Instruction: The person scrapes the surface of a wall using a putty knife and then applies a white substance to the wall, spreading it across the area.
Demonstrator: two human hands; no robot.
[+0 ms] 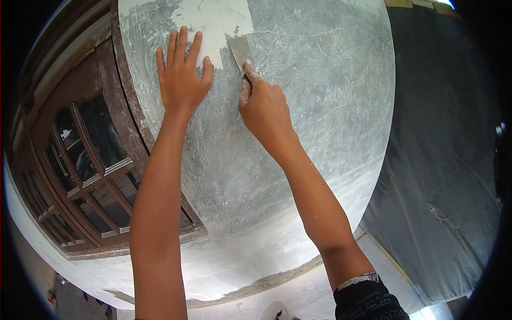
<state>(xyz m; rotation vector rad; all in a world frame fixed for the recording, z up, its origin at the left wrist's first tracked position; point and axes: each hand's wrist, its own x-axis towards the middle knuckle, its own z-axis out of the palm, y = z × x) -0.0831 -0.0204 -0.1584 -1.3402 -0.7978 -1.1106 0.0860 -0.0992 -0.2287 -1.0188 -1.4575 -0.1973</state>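
My right hand grips a putty knife, its flat metal blade pointing up against the grey wall. Whitish paste marks the thumb and index finger of that hand. The blade lies at the lower right edge of a white filler patch, which runs up past the top of the view. To the left, my left hand rests flat on the wall with fingers spread, its fingertips over the lower left part of the patch. The knife's handle is mostly hidden inside my right hand.
A brown wooden window frame with glass panes borders the wall on the left. On the right hangs a dark grey sheet. The wall's lower band is whiter, and a pale floor shows beneath it.
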